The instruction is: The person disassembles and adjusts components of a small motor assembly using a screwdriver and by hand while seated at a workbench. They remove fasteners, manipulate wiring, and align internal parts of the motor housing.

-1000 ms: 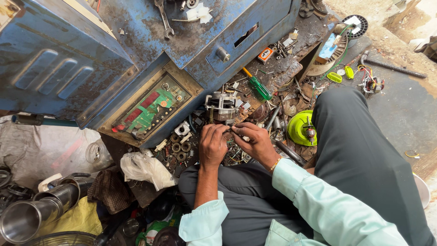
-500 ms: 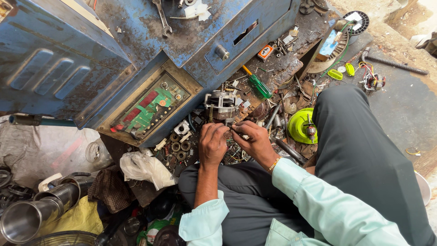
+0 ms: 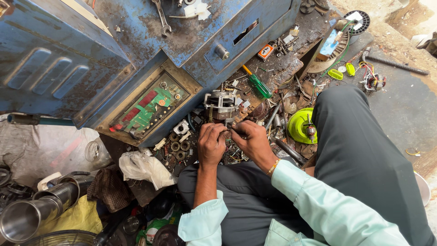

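both hands are down in front of my knees, working one small bit of metal between them. my left hand (image 3: pixel 211 143) has its grip curled in tight, fingers pressed together over something i can't really make out from up here. my right hand (image 3: pixel 252 141) is pinching a thin dark metal piece (image 3: pixel 229 132) that pokes out toward the left hand, so its long axis runs pretty much straight across from one hand to the other. the two hands are nearly touching at that spot and both are about equally near it.

the small motor (image 3: pixel 220 105) sits just beyond my fingertips, up against the blue metal cabinet (image 3: pixel 191 41). a green-handled screwdriver (image 3: pixel 257 84) lies a bit further out to the right, pointing diagonally away from me. a few bearings (image 3: pixel 177 146) are just left of my left hand, under the open panel with the green circuit board (image 3: pixel 148 107).

no real worktop here, it's all on the ground, which is dirt covered in screws, wire scraps and parts. lime green disc (image 3: pixel 302 125) by my right knee, white plastic bag (image 3: pixel 143 166) and steel pipes (image 3: pixel 32 212) off to my left. cramped, cluttered, daylight.
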